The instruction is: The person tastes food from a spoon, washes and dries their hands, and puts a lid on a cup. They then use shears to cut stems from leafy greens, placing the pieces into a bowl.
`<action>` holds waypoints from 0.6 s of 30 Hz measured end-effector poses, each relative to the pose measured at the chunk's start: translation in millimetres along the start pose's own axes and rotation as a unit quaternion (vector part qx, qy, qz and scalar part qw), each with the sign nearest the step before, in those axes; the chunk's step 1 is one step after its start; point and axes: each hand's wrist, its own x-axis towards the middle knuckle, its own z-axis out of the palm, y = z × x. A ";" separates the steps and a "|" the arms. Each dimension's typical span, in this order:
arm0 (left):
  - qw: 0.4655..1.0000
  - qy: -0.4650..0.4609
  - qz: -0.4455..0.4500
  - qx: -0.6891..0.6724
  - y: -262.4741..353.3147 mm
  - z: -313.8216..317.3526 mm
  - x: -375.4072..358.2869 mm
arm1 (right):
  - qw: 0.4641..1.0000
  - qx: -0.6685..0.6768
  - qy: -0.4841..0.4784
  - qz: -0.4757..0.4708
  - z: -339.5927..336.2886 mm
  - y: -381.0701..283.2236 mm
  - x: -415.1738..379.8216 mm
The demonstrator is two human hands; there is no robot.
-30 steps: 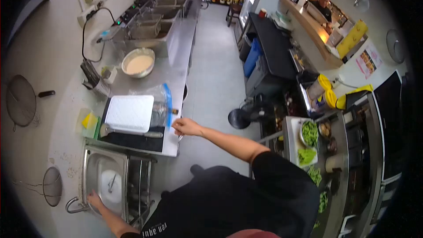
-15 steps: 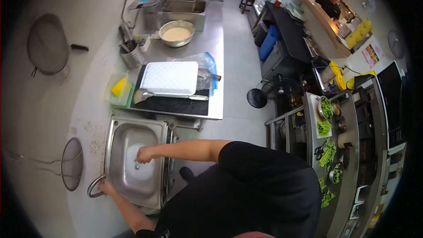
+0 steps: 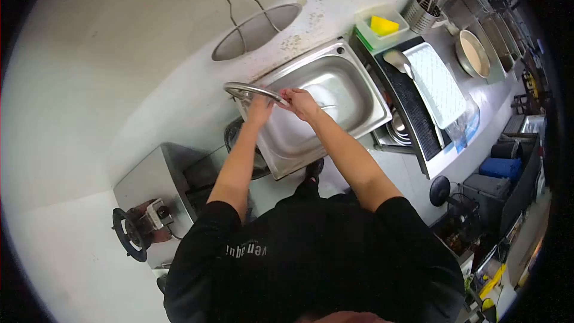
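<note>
Both of my hands are over the left part of a stainless steel sink (image 3: 353, 93), close under the curved metal faucet (image 3: 254, 88). My left hand (image 3: 260, 109) is partly behind the spout, and its fingers are hidden and blurred. Beside the spout's end, my right hand (image 3: 301, 103) has its fingers curled inward. What it holds, if anything, I cannot make out. A thin shiny streak shows just right of that hand, too small to name. White foam or glare covers part of the basin floor.
A green-based plastic tub (image 3: 382, 27) with a yellow sponge (image 3: 384, 26) stands beyond the sink. On the counter to the right are a white tray (image 3: 439, 87), a spatula (image 3: 399, 63) and a bowl of batter (image 3: 472, 54). A large strainer (image 3: 257, 33) hangs on the wall.
My view has turned toward the sink. My right hand has moved from mid-basin to the spout's end, near my left hand, which has gone from the faucet's side to under its curve.
</note>
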 end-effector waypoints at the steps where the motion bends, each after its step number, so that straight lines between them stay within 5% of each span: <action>1: 1.000 0.002 -0.001 0.004 17.3 6.5 3.9 | 0.996 0.089 -0.014 0.021 2.5 0.4 7.3; 2: 0.954 0.012 -0.165 -0.252 44.1 10.4 5.0 | 0.997 0.062 -0.024 0.044 15.2 -14.0 -3.6; 3: 0.816 0.018 -0.315 -0.484 62.7 16.6 4.1 | 0.996 0.068 -0.022 0.044 17.6 -9.9 3.7; 4: 0.816 0.009 -0.316 -0.483 65.5 33.9 3.5 | 1.000 0.021 -0.007 0.008 16.4 -4.3 13.9; 5: 0.581 0.010 -0.338 -0.740 68.0 51.9 1.9 | 0.999 -0.027 0.012 -0.027 11.6 3.8 20.3; 6: 0.272 0.013 -0.328 -0.905 62.2 74.1 -5.3 | 0.999 -0.020 0.023 -0.023 11.5 6.5 9.0; 7: 0.267 0.004 -0.336 -0.903 49.1 100.3 -7.0 | 0.951 -0.282 0.066 -0.106 14.4 1.5 -10.2; 8: 0.331 -0.033 -0.231 -0.914 32.0 128.1 -7.0 | 0.828 -0.523 0.103 -0.175 16.8 3.4 -25.8; 9: 0.389 -0.069 -0.119 -0.911 23.1 141.6 -6.0 | 0.829 -0.521 0.113 -0.171 19.2 13.9 -33.5; 10: 0.375 0.015 -0.264 -0.889 57.9 93.7 -2.2 | 0.785 -0.537 0.118 -0.285 21.7 28.5 -38.5; 11: 0.372 0.007 -0.267 -0.889 63.9 85.2 0.2 | 0.729 -0.548 0.120 -0.392 23.5 44.4 -43.4; 12: 0.437 0.027 -0.229 -0.869 66.2 80.0 0.3 | 0.651 -0.544 0.204 -0.489 26.1 59.4 -48.1; 14: 0.563 0.071 -0.148 -0.810 70.3 69.7 -2.5 | 0.636 -0.552 0.214 -0.495 -3.5 87.3 -11.3; 16: 0.523 0.071 -0.230 -0.818 118.1 47.3 13.5 | 0.606 -0.615 0.187 -0.469 -101.3 176.9 118.7; 18: 0.448 0.006 -0.370 -0.814 116.0 67.4 23.8 | 0.907 -0.358 0.052 -0.214 -67.1 69.5 39.3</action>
